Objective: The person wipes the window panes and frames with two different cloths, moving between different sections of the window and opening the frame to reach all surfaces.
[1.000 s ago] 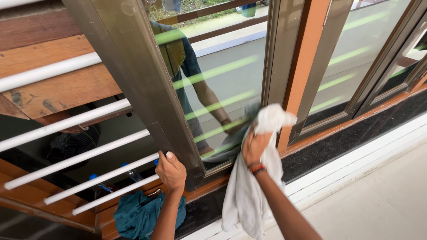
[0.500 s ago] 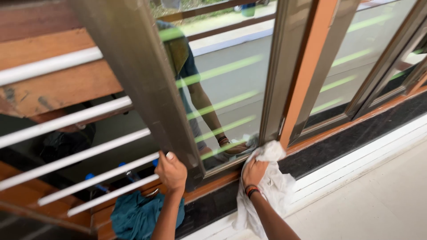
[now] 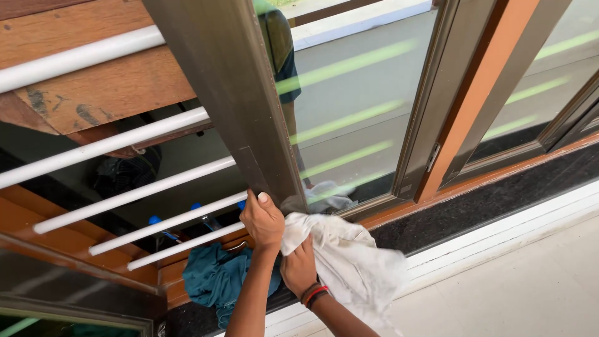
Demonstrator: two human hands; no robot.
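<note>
Partly hidden, the right hand (image 3: 299,268) sits below the bronze metal window frame (image 3: 240,106); its fingers are buried in a white cloth (image 3: 349,262), so their exact set cannot be told, though they appear closed on the fabric. This cloth is crumpled, soft and faintly soiled, bunched against the foot of the frame and trailing down to its right. Just left of it, the left hand (image 3: 263,219) grips the frame's lower end, fingers curled tight together around the edge, thumb up. The glass pane (image 3: 355,118) right of the frame is smooth and reflective. White round bars (image 3: 125,200) run left of the frame. A teal garment (image 3: 215,281) lies below them, its lower edge cut off
</note>
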